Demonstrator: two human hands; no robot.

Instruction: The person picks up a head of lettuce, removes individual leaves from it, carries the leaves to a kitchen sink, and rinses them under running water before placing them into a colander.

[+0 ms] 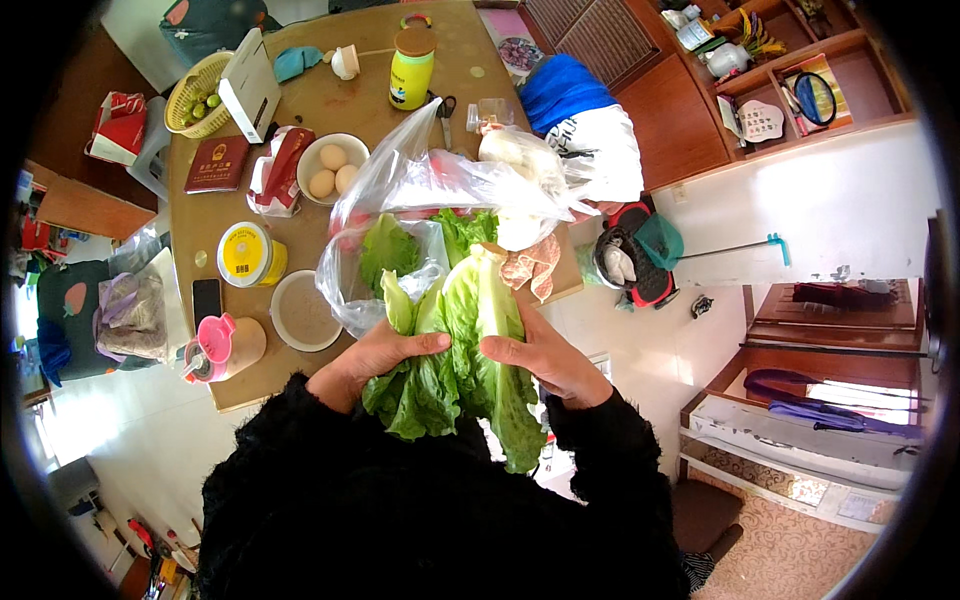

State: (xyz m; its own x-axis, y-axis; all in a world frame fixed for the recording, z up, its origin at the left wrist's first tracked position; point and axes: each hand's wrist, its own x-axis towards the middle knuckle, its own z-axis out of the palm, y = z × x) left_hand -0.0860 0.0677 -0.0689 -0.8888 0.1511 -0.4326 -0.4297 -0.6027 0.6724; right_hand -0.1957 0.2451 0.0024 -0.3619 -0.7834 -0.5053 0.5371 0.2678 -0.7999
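Observation:
Between my two hands I hold a bunch of green lettuce leaves (450, 345) at the near edge of the table. My left hand (372, 358) is closed round the leaves on the left, its thumb lying across them. On the right, my right hand (545, 358) grips the pale-ribbed leaves, thumb on top and fingers hidden behind. Just beyond is a clear plastic bag (400, 190), its mouth toward me, with more lettuce (388, 250) inside. An orange patterned cloth (533, 266) lies beside the bag near my right hand.
On the brown table (350, 100), a bowl of eggs (331, 141), an empty-looking white bowl (290, 320), a yellow tub (240, 255), a phone (207, 299) and a pink-lidded jug (230, 348) stand left. A yellow jar (411, 75) and scissors (446, 118) lie farther back.

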